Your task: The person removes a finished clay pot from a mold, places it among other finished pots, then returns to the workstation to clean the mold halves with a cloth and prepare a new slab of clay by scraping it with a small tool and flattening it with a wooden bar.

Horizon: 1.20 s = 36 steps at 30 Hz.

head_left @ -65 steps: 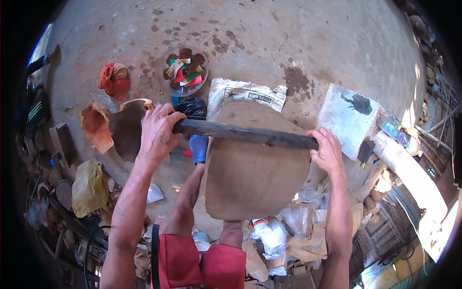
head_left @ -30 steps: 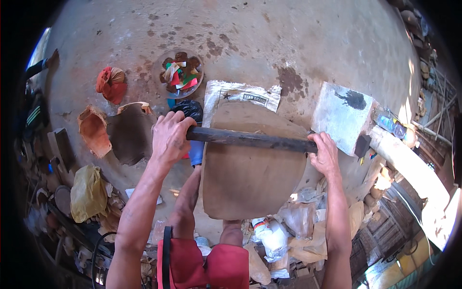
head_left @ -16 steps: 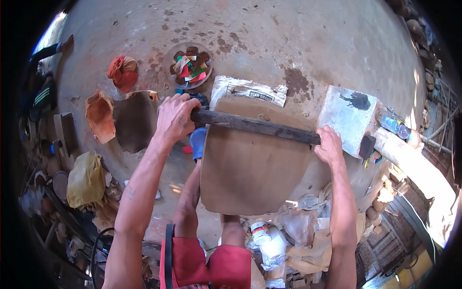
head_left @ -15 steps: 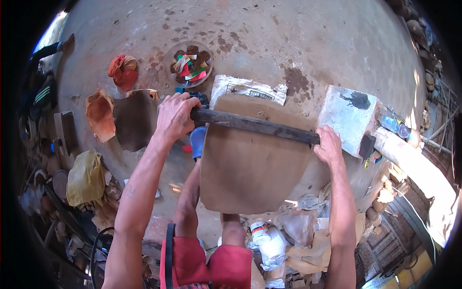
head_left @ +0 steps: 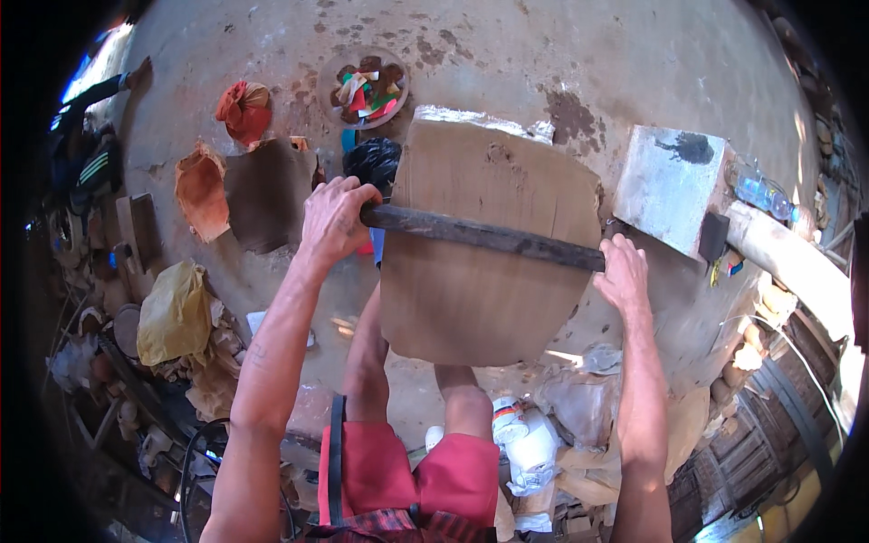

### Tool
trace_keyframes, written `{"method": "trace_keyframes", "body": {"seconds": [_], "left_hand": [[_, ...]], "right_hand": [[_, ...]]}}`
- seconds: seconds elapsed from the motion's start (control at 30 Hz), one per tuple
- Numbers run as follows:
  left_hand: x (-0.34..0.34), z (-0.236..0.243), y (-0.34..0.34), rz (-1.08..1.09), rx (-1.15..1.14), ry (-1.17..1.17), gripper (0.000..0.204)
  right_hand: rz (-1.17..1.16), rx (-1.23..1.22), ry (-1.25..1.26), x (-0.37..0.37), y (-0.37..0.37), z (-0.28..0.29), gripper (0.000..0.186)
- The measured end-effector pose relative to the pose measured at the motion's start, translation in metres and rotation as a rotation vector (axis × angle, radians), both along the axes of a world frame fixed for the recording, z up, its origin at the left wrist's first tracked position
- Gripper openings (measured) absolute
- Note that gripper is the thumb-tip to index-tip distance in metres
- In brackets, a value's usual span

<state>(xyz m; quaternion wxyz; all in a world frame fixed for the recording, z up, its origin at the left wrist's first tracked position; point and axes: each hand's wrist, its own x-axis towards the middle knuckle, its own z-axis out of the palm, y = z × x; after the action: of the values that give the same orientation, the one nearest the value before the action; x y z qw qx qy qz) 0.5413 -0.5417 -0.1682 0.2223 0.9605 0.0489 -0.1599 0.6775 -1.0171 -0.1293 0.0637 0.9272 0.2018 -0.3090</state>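
Observation:
My left hand is closed round the left end of a long dark bar, and my right hand grips its right end. The bar lies across the middle of a broad brown slab that looks like clay, tilting slightly down to the right. Whether it presses on the slab or hovers just over it, I cannot tell. Ridges and a rough patch mark the slab's far part. A white printed sheet shows along the slab's far edge. My legs are under and beside its near edge.
Beyond my left hand are a black plastic bag, a clear dish of coloured scraps and a red cloth bundle. A whitish block and a plastic bottle stand to the right. Someone's arm reaches in at far left.
Both hands have drawn the bar nearer to me along the slab, from its far part to about its middle. The whole view has shifted a little.

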Motion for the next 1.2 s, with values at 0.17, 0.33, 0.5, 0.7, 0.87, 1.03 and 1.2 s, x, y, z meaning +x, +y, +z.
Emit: {"method": "trace_keyframes", "body": {"seconds": [0.17, 0.33, 0.5, 0.7, 0.87, 1.03, 1.2], "left_hand": [[-0.033, 0.0, -0.016, -0.021, -0.006, 0.011, 0.039], [-0.073, 0.003, -0.031, -0.036, -0.001, 0.032, 0.038], [-0.119, -0.002, -0.047, -0.041, -0.01, 0.025, 0.037], [-0.178, 0.003, -0.07, -0.025, -0.008, 0.069, 0.033], [-0.218, 0.005, -0.081, -0.036, 0.002, 0.105, 0.032], [-0.238, 0.009, -0.092, -0.042, 0.008, 0.134, 0.034], [-0.27, 0.002, -0.098, -0.086, 0.004, 0.114, 0.032]], "right_hand": [[-0.027, -0.024, 0.03, -0.049, -0.02, -0.001, 0.038], [-0.067, 0.011, 0.041, -0.105, -0.04, -0.002, 0.039], [-0.109, 0.027, 0.073, -0.159, -0.057, -0.004, 0.04], [-0.158, 0.034, 0.118, -0.23, -0.071, 0.001, 0.039], [-0.158, 0.043, 0.135, -0.269, -0.085, -0.002, 0.042], [-0.189, 0.023, 0.156, -0.296, -0.094, -0.003, 0.043], [-0.203, 0.018, 0.212, -0.343, -0.104, -0.009, 0.043]]}}
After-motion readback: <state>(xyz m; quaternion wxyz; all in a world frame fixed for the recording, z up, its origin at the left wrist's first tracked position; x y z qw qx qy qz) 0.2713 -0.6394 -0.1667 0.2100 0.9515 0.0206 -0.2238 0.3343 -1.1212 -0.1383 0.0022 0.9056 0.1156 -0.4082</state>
